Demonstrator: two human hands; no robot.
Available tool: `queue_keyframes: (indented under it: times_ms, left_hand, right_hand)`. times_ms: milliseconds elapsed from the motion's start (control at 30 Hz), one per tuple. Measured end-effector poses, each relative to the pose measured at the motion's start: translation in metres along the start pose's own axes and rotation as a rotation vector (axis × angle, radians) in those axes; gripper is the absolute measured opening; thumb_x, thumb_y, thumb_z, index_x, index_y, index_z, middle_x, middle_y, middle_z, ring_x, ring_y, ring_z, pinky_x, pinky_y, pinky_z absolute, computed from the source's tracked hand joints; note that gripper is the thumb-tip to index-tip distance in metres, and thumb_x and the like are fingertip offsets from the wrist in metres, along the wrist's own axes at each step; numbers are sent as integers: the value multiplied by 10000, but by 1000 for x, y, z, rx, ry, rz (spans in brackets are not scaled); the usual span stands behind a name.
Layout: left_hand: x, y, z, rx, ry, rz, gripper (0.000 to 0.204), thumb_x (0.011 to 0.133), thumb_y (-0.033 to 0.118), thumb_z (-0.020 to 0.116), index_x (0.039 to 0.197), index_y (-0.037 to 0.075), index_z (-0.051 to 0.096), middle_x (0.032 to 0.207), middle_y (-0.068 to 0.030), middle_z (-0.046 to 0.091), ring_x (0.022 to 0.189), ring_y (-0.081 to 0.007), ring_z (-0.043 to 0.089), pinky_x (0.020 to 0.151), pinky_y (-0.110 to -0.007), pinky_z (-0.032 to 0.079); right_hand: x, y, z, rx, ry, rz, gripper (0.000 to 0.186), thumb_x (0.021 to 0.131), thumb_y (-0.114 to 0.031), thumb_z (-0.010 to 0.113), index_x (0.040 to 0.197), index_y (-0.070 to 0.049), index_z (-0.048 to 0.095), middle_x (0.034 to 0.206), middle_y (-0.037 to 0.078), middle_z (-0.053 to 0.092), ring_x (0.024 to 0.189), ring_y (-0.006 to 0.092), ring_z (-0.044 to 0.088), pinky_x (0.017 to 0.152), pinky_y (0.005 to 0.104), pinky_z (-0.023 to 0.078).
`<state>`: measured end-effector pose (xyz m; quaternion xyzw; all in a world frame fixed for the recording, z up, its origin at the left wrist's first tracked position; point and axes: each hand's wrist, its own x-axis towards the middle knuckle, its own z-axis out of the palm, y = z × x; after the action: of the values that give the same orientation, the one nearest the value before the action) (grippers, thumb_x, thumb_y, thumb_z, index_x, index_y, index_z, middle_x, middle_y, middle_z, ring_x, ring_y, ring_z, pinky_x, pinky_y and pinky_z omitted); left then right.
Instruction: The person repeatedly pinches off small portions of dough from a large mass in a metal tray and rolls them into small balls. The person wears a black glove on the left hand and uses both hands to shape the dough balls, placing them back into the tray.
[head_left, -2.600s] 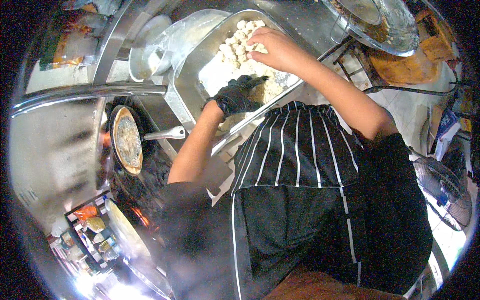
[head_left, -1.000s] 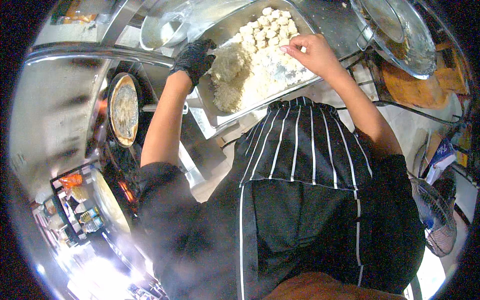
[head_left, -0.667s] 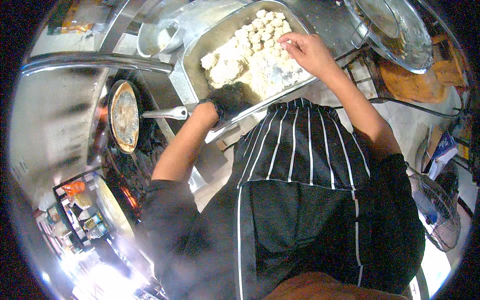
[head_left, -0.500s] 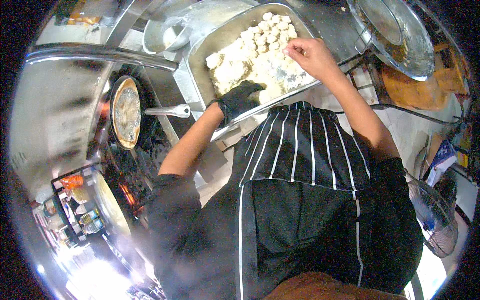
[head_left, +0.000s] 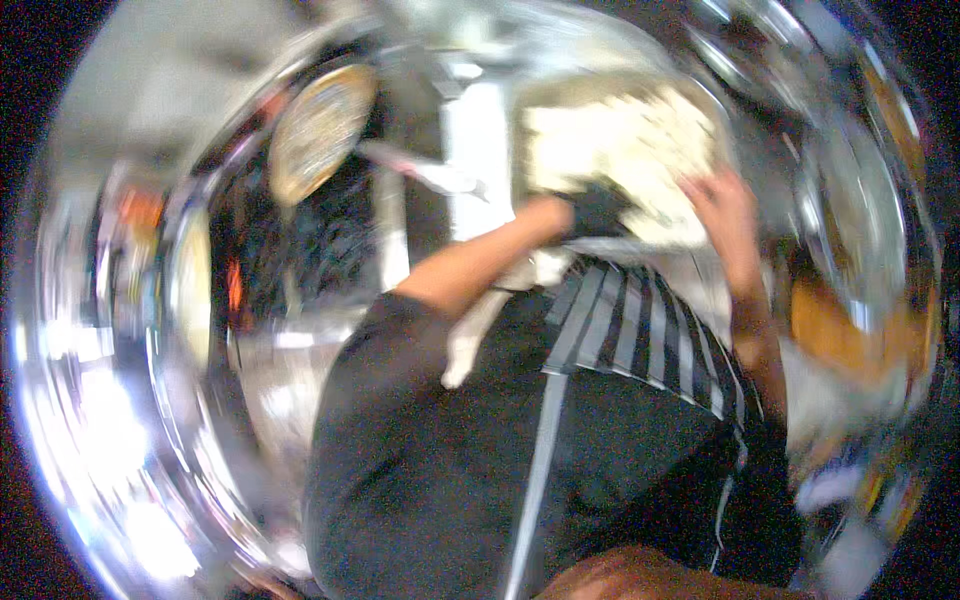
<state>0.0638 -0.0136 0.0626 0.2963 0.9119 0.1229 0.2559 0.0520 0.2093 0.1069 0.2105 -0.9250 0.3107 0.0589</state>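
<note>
A rectangular metal tray (head_left: 560, 92) in front of me holds a pale, lumpy mass like dough or flour-coated pieces (head_left: 630, 135); motion smears its detail. My left hand (head_left: 600, 208), in a black glove, reaches into the near side of the mass, its fingers blurred and partly hidden. At the tray's right edge is my bare right hand (head_left: 728, 208), fingertips toward the pale mass. Its fingers are too smeared to show whether anything is between them.
Left of the tray, a pan (head_left: 322, 132) of bubbling liquid sits on a dark stovetop, its handle (head_left: 430, 174) pointing toward the tray. An orange glow (head_left: 235, 285) shows at the stove. Large round metalware (head_left: 850, 220) stands at the right.
The view has swung, so tray and pan appear farther right. My right hand has shifted from above the pale pieces to the tray's right edge. The gloved left hand stays in the tray.
</note>
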Motion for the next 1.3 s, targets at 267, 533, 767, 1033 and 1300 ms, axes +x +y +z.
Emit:
queue_keyframes:
  times_ms: [267,533,767,1033,1300]
  left_hand:
    - [-42,15,-37,-44,228,-181,344,789,314,521,982,43,607,1021,-178,592,939,-306,572,792,-421,457]
    - [3,-3,20,-164,665,-157,306,644,158,596,929,51,634,913,-168,623,854,-327,604,707,-405,493]
    - [-29,19,28,-123,889,-362,217,672,230,615,811,65,635,806,-159,616,791,-330,602,663,-426,486]
    - [-53,29,37,-63,916,-282,125,665,195,597,712,79,600,740,-139,604,710,-306,597,591,-424,469]
    - [-76,52,39,-10,1002,-523,110,602,176,589,677,96,592,675,-119,596,667,-324,596,560,-449,458]
  right_hand:
    - [1,38,3,310,-15,137,237,798,-94,587,1006,20,610,938,111,630,889,176,572,797,295,442]
    - [10,39,12,54,-15,-310,206,820,-112,583,956,40,609,918,124,620,823,180,569,749,278,447]
    - [16,23,17,108,-178,-264,191,826,-61,538,974,46,592,1008,159,600,945,199,536,730,270,439]
    - [26,30,20,238,-409,-43,259,839,-101,556,1086,-21,561,920,121,608,849,130,523,608,244,440]
    - [2,-13,24,620,-292,-9,179,847,-148,560,834,22,614,839,82,610,714,157,560,638,289,473]
